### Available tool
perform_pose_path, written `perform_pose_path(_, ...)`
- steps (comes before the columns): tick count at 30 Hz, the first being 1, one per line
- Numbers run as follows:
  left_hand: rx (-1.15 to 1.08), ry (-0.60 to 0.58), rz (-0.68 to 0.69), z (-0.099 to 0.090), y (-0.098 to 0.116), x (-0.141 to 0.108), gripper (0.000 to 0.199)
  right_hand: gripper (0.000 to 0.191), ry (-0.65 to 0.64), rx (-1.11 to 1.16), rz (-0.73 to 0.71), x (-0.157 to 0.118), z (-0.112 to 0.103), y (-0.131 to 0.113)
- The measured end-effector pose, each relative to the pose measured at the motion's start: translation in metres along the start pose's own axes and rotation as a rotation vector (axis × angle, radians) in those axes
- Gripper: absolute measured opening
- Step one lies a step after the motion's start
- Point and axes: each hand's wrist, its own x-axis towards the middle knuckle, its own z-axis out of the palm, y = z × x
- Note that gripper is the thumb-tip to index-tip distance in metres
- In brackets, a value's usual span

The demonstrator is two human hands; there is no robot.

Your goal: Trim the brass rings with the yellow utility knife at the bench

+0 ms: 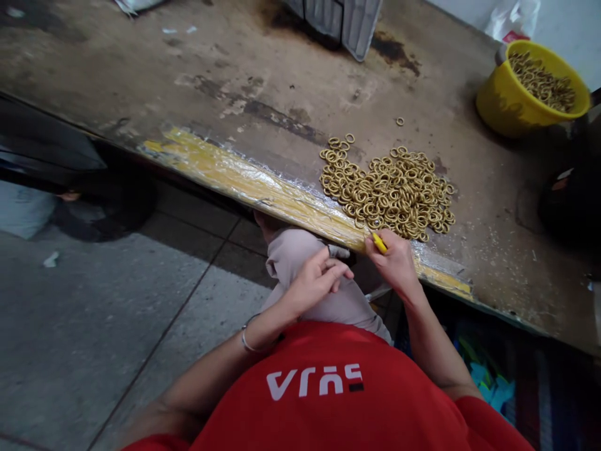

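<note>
My right hand is at the table's front edge, its fingers closed round a small yellow tool. Only a short yellow part shows; the rest is hidden by the hand, so its kind is unclear. Just beyond it lies a heap of brass-coloured metal rings, loosely piled on the tabletop. My left hand hovers over my lap, fingers loosely bent and apart, with nothing visible in them. Beside its thumb, under the table edge, is a small grey object that I cannot make out.
The worn brown table has yellow tape along its front edge. At the back right stands a yellow bucket holding many more rings. A grey ribbed container is at the back. One ring lies apart.
</note>
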Motion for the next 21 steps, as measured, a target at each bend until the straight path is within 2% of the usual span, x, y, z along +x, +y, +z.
perform_pose_path(3,-0.265,-0.018,-0.034,0.000,0.005,0.002,0.034,0.024,-0.091,0.461,0.120,-0.014,-0.001,-0.009)
perform_pose_path(5,-0.393,-0.055,-0.067,0.002,0.006,0.002,0.040,0.027,-0.136,0.683,0.224,-0.025,0.005,-0.012)
perform_pose_path(8,-0.528,-0.094,-0.118,0.007,0.007,-0.002,0.041,0.033,-0.138,0.918,0.312,-0.039,0.022,-0.011)
perform_pose_path(11,-0.604,-0.095,-0.157,0.012,0.008,-0.007,0.039,0.032,-0.121,1.004,0.313,-0.050,0.035,-0.010)
perform_pose_path(14,-0.595,-0.066,-0.173,0.014,0.009,-0.010,0.041,0.026,-0.087,0.815,0.177,-0.055,0.032,-0.011)
perform_pose_path(18,-0.404,0.003,-0.093,0.014,0.009,-0.015,0.038,0.017,-0.043,0.224,-0.163,-0.059,0.015,-0.014)
perform_pose_path(21,-0.212,0.017,-0.013,0.013,0.011,-0.018,0.030,0.021,-0.043,-0.134,-0.216,-0.062,0.008,-0.016)
